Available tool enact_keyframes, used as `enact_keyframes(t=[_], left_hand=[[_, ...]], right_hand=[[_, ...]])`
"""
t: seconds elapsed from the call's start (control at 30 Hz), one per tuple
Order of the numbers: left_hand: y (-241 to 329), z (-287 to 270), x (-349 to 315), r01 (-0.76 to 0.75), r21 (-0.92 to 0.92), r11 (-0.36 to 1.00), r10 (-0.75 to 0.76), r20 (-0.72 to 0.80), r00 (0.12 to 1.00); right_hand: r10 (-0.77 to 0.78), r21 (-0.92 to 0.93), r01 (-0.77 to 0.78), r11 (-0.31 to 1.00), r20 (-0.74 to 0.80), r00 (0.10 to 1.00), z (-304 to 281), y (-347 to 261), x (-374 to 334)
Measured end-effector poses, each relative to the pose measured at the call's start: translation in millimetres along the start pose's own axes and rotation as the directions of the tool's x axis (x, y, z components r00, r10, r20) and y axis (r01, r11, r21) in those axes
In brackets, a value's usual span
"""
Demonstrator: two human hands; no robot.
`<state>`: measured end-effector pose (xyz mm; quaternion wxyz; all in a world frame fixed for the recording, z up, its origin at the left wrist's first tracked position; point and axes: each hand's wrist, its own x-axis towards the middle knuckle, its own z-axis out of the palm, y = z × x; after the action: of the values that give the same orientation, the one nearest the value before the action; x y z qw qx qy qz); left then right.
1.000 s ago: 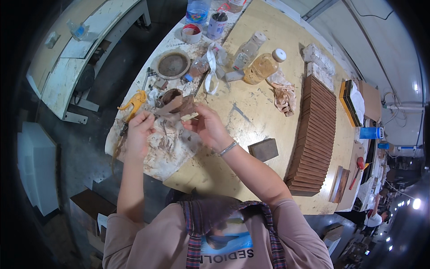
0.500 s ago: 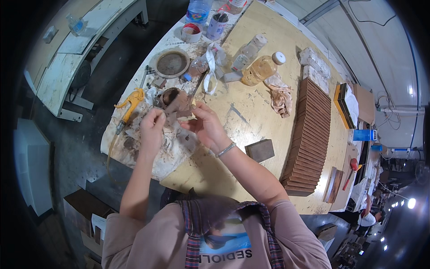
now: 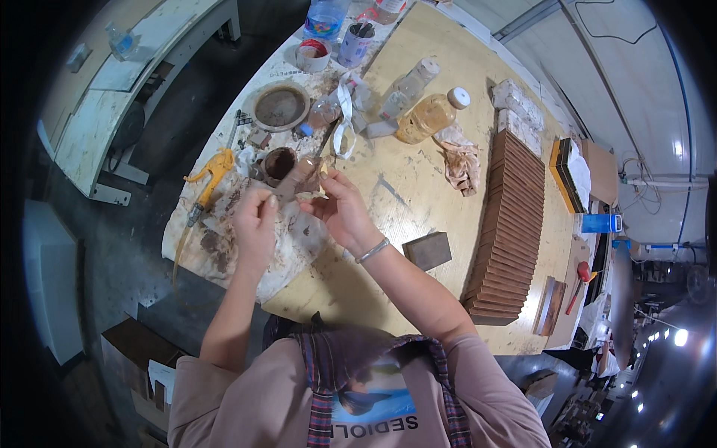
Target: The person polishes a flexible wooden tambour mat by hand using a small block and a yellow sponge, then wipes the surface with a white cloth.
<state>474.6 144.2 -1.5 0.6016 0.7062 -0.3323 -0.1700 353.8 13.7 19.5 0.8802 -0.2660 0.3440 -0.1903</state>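
Observation:
Over the stained cloth, my left hand (image 3: pixel 255 224) is closed, its thumb and fingers pinched on a thin brown sheet (image 3: pixel 300 176) blurred by motion. Just to the right, my right hand (image 3: pixel 342 210) has its fingers bent around a small pale-yellow piece (image 3: pixel 323 181), partly hidden by the fingers. Behind the left hand sits an open brown cup (image 3: pixel 280 163), dark inside. A yellow air blow gun (image 3: pixel 216 173) with a hose lies left of it on the dirty white cloth (image 3: pixel 287 257).
Beyond my hands are a round shallow dish (image 3: pixel 281 106), a tape roll (image 3: pixel 312 54) and a yellowish liquid bottle (image 3: pixel 432 116). A dark block (image 3: pixel 427 251), a crumpled rag (image 3: pixel 459 159) and a long row of brown wooden strips (image 3: pixel 508 231) lie to the right on the board.
My left hand has come slightly closer to the right one. The brown sheet has shifted, uncovering more of the cup's mouth. The right hand keeps its pinch, and the whole view has moved a little.

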Motion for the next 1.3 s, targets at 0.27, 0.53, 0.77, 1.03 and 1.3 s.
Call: enact_keyframes(t=[0.27,0.53,0.77,1.03,1.3], left_hand=[[-19,3,10,-0.02,-0.029,0.999,0.018,-0.053,0.998],[-11,7,-3,0.021,-0.019,1.0,-0.023,-0.071,0.997],[-10,8,-7,0.055,-0.068,0.996,-0.057,-0.038,0.998],[-11,9,-19,0.036,-0.079,0.996,-0.04,-0.047,0.998],[-22,7,-23,0.0,-0.004,1.0,0.0,-0.064,0.998]], right_hand=[[0.008,-0.039,-0.006,0.999,0.049,0.999,3,6,-4],[-0.032,-0.021,0.033,0.999,0.038,0.999,-4,4,-2],[-0.028,-0.008,0.028,1.0,0.058,0.998,-5,2,1],[-0.02,0.016,0.019,1.0,0.062,0.998,-11,-1,0],[0.0,-0.011,0.001,1.0,0.091,0.996,-20,-1,5]])
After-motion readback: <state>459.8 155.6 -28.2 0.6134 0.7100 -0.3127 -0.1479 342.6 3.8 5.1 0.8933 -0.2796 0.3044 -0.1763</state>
